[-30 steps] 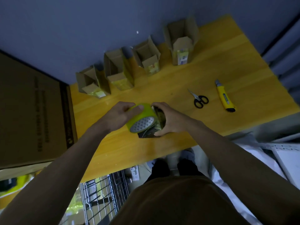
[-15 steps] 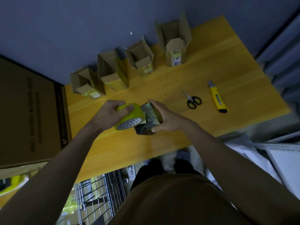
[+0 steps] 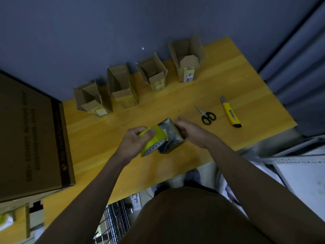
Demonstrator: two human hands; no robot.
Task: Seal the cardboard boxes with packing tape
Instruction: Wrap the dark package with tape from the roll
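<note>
We have both forearms bare, coming in from the bottom of the frame and converging near its centre. Our left hand (image 3: 134, 140) sits just left of centre, fingers curled, thumb on top, gripping the tape roll (image 3: 153, 140). Our right hand (image 3: 189, 129) is just right of centre, fingers curled around the far side of the small box (image 3: 169, 135), wrist angled in from the lower right. Hands close together, not touching.
</note>
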